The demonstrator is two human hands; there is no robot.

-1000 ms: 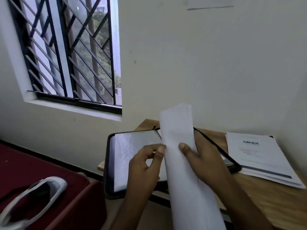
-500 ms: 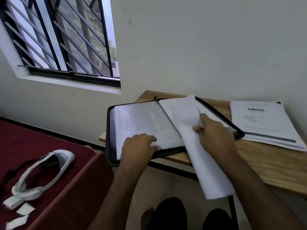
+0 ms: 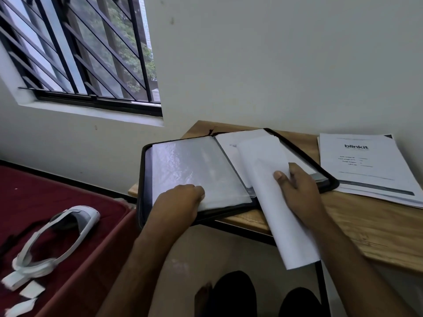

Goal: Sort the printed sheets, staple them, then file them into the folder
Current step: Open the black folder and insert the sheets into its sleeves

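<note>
We see the left hand (image 3: 180,202) lying palm down on the near edge of the folder (image 3: 146,179), its fingers curled over the lower corner of the clear plastic sleeve (image 3: 196,170) that fills the folder's left half; whether it pinches that sleeve or only presses on it we cannot tell. The right hand (image 3: 297,191) is closed around a bundle of white sheets (image 3: 281,213), thumb on top and fingers behind, so the paper bows into a loose curl. The far end of the bundle lies over the folder's right half, while its near end juts past the edge of the wooden table (image 3: 366,225) and hangs in the air above our knees. The black folder lies open at the table's left corner, its left side overhanging the edge. To the right, well apart from the hands, a stack of printed papers (image 3: 366,163) headed "blinkit" rests flat on the table against the wall. On the left, a white headset strap (image 3: 59,236) lies on a dark red surface (image 3: 45,197) beneath the barred window (image 3: 80,49).
</note>
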